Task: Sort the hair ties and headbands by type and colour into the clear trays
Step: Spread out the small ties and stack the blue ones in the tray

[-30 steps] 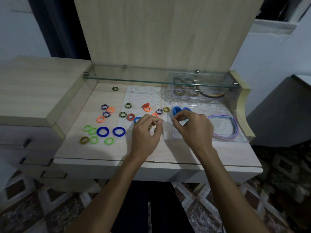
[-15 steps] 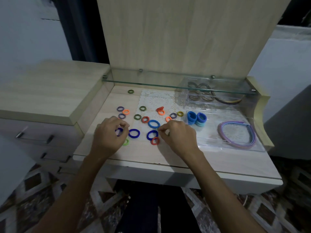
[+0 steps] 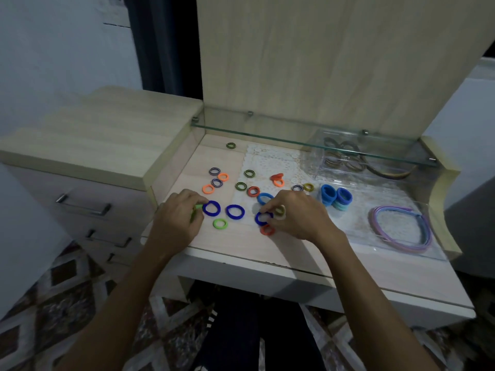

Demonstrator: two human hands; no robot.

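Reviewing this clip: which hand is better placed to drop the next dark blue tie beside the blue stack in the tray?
Probably the right hand: its fingers already touch a dark blue tie, nearer the blue stack.

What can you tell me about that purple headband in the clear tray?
The headband is a thin, open hoop, mostly lilac-purple, with a pinker band alongside and a bluish stretch on its far right side; it may be more than one band nested together. It looks like smooth plastic or fabric-covered plastic. It lies flat in the right end of the near clear tray, its open ends toward the back right. Nothing but the tray touches it; both hands are away to its left.
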